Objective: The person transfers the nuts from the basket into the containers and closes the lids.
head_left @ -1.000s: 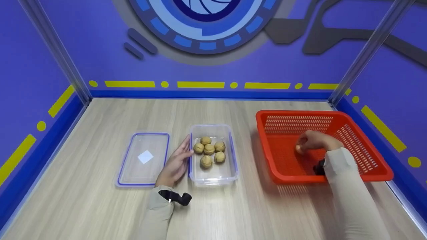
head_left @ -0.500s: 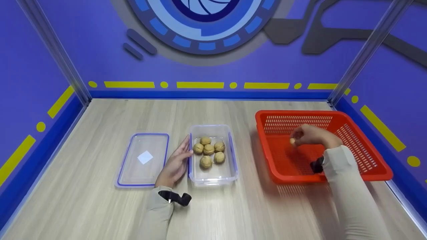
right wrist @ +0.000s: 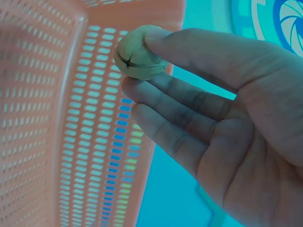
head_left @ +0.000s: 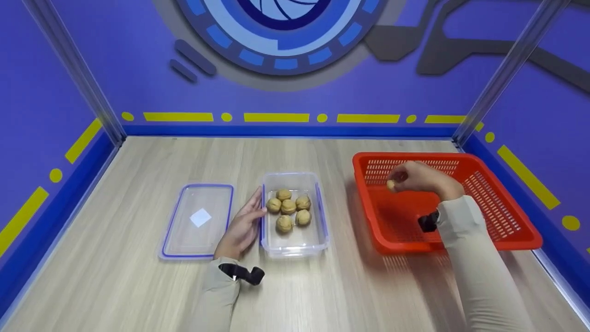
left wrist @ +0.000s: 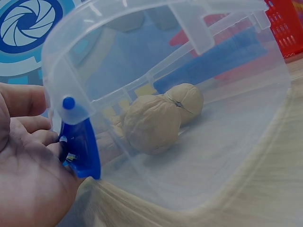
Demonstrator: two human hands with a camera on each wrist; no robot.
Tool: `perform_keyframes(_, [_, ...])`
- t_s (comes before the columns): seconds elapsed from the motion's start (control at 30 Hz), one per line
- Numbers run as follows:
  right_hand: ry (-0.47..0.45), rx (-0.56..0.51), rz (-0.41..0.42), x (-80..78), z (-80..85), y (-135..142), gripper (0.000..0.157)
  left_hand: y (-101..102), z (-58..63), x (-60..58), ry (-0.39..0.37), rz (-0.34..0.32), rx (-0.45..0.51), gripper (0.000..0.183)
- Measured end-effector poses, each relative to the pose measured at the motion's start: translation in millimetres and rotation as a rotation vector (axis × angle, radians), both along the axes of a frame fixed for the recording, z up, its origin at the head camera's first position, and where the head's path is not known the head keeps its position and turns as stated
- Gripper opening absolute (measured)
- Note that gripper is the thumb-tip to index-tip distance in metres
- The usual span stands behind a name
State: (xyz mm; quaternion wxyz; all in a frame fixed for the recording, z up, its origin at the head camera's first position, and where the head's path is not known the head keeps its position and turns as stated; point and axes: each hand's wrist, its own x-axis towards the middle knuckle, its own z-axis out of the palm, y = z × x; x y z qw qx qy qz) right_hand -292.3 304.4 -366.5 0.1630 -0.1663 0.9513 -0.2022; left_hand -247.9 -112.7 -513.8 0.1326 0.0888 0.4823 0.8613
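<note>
My right hand [head_left: 415, 177] pinches a walnut [right wrist: 139, 53] between thumb and fingertips. It is above the far left part of the red basket [head_left: 387, 248]. A dark split shows on the walnut's shell in the right wrist view. My left hand [head_left: 240, 229] rests against the left side of the clear plastic box [head_left: 318, 242], its fingers fairly straight along the wall and by the blue latch [left wrist: 81, 146]. Several walnuts [head_left: 288, 206] lie together on the box floor; two of them show plainly in the left wrist view.
The box's lid [head_left: 200, 237], clear with a blue seal and a white square on it, lies flat to the left of my left hand. Bare wooden tabletop [head_left: 341, 281] runs between box and basket. Purple panels [head_left: 286, 99] wall in the back and sides.
My right hand has risen from the basket floor with the walnut and moved left and away from me. The left hand, the box and its walnuts stay put.
</note>
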Motion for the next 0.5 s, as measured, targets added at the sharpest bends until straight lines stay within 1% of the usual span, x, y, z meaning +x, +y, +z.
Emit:
perform_keyframes(0.2, [0.034,-0.008,0.013,-1.6,5.9,-14.3,0.027,-0.2,0.0,0.4,-0.008,0.0,-0.003,0.071])
perform_keyframes(0.43, [0.108,-0.036,0.05,-4.1,9.5,-31.2,0.021,-0.1,0.0,1.0,0.032,-0.009,0.006,0.071])
perform_keyframes(0.5, [0.128,-0.037,0.064,-4.5,10.0,-36.0,0.02,-0.1,0.4,1.0,0.027,-0.005,0.006,0.072])
